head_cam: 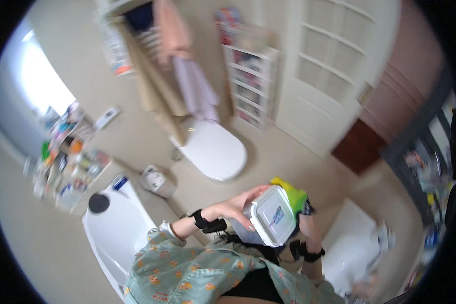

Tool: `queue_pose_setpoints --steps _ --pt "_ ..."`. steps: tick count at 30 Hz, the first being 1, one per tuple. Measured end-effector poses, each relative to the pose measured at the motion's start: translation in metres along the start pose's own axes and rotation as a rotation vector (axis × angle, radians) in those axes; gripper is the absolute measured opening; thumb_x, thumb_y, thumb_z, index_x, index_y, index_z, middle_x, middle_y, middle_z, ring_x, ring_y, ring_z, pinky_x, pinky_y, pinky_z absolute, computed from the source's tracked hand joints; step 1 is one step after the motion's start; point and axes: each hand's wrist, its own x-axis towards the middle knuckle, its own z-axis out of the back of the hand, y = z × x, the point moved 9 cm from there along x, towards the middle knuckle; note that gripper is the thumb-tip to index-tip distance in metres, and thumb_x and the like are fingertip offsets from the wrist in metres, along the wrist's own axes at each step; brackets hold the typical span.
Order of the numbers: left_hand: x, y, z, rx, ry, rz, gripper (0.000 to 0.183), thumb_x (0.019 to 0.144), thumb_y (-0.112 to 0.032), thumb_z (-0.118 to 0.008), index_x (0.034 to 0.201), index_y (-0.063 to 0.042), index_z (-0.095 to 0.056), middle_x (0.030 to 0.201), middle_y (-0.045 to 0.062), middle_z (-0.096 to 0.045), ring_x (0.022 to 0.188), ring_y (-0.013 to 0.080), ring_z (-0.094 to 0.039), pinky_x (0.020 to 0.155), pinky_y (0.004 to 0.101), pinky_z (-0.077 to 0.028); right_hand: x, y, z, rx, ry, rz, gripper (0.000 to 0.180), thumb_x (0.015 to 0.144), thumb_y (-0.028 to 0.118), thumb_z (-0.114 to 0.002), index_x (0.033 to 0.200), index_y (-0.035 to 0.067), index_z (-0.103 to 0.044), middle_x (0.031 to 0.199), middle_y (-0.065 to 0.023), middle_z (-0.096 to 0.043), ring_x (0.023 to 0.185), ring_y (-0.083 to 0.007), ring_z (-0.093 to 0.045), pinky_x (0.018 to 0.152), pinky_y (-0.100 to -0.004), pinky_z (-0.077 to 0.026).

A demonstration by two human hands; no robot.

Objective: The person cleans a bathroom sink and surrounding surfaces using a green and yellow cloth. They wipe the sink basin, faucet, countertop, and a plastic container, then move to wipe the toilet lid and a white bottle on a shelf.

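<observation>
My left hand (238,207) grips a clear plastic food container with a white clip-on lid (276,217). Its thumb lies along the container's near side, its fingers behind. The container is tilted, with the lid turned to the right and up; the lid bears blue writing. On its far right side, my right hand (307,225) holds a crumpled yellow-green thing with black parts (294,195), a cloth or a soft packet, against the container. Most of the right fingers are hidden behind it. Both wrists carry black straps.
Ahead stands a toilet with its white lid down (216,152). A bathtub (116,231) lies left, a washbasin (349,243) right. A bin (157,180) sits near the toilet. Farther off are hanging towels (193,83), a slim shelf unit (250,83) and a white door (326,76).
</observation>
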Motion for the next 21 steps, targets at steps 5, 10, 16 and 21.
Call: queue_pose_setpoints --steps 5,10,16,21 --pt "-0.153 -0.064 0.177 0.100 -0.357 -0.107 0.119 0.046 -0.023 -0.085 0.142 0.000 -0.018 0.143 0.010 -0.028 0.132 0.0199 -0.027 0.111 0.0339 -0.017 0.157 0.036 -0.196 0.895 0.262 0.212 0.034 0.096 0.023 -0.039 0.121 0.002 -0.049 0.121 -0.0063 -0.052 0.114 -0.0172 -0.047 0.100 -0.0321 -0.035" --pt "-0.273 -0.098 0.275 0.010 -0.802 -0.350 0.102 0.052 -0.019 -0.078 0.138 -0.001 -0.027 0.132 0.011 -0.042 0.121 0.0206 -0.041 0.104 0.0323 -0.029 0.268 0.060 -0.288 0.810 0.401 0.195 0.038 0.097 0.030 -0.036 0.121 0.003 -0.048 0.120 -0.0080 -0.053 0.111 -0.0199 -0.050 0.097 -0.0342 -0.038" --pt "-0.362 -0.110 0.332 0.047 -1.052 -0.397 0.098 0.053 -0.017 -0.076 0.137 0.000 -0.028 0.129 0.011 -0.045 0.118 0.0210 -0.044 0.102 0.0327 -0.032 0.320 0.119 -0.278 0.841 0.612 0.386 0.039 0.096 0.030 -0.035 0.123 0.004 -0.046 0.121 -0.0091 -0.053 0.112 -0.0220 -0.049 0.095 -0.0365 -0.040" --pt "-0.404 -0.107 0.371 0.011 -1.162 -0.416 0.096 0.053 -0.015 -0.074 0.136 0.000 -0.029 0.126 0.011 -0.047 0.115 0.0214 -0.047 0.099 0.0330 -0.035 0.356 0.179 -0.232 0.911 0.458 0.529 0.040 0.096 0.033 -0.036 0.123 0.005 -0.046 0.121 -0.0089 -0.052 0.111 -0.0221 -0.050 0.094 -0.0367 -0.041"
